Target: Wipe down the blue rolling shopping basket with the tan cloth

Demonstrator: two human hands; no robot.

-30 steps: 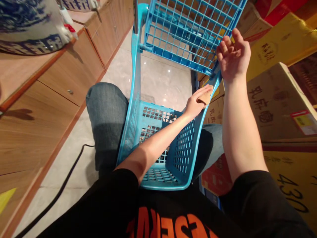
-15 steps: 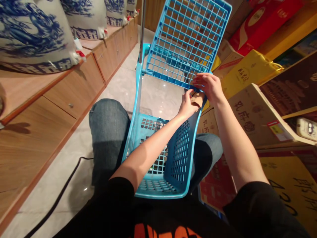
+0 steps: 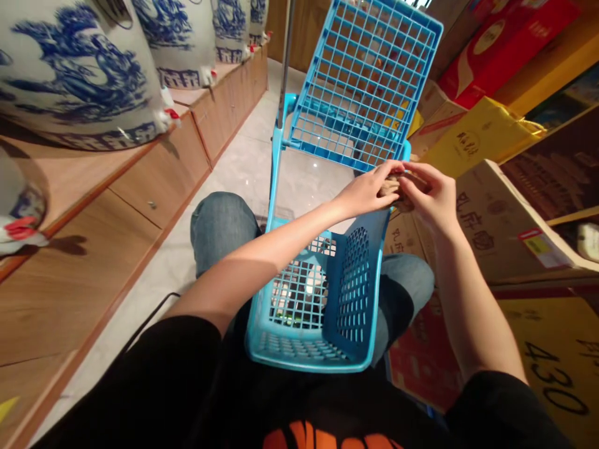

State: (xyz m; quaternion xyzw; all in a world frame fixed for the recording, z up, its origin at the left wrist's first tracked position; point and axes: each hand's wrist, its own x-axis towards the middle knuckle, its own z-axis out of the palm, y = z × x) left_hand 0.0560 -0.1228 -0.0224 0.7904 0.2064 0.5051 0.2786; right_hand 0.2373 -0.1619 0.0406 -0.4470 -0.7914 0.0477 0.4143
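Note:
Both hands meet at the right rim of a blue plastic basket (image 3: 355,284), just below the corner of a raised blue grid panel (image 3: 360,81). My left hand (image 3: 372,190) is closed on a crumpled brown piece (image 3: 392,186) that looks like paper or cardboard. Its right side is gripped by my right hand (image 3: 433,196), with thumb and fingers bent round it. The fingertips of both hands nearly touch at the top. The basket stands between my knees, and its slotted floor shows below my left forearm.
Large blue-and-white jars (image 3: 84,75) with red taps stand on a wooden cabinet (image 3: 154,193) at the left. On the right are cardboard boxes (image 3: 496,218), a yellow bag (image 3: 472,140) and a red box (image 3: 500,50). A black cable (image 3: 152,315) crosses the floor.
My right hand has come down from the grid panel onto the brown piece. Both hands are now close together, slightly further right. The view has shifted a little.

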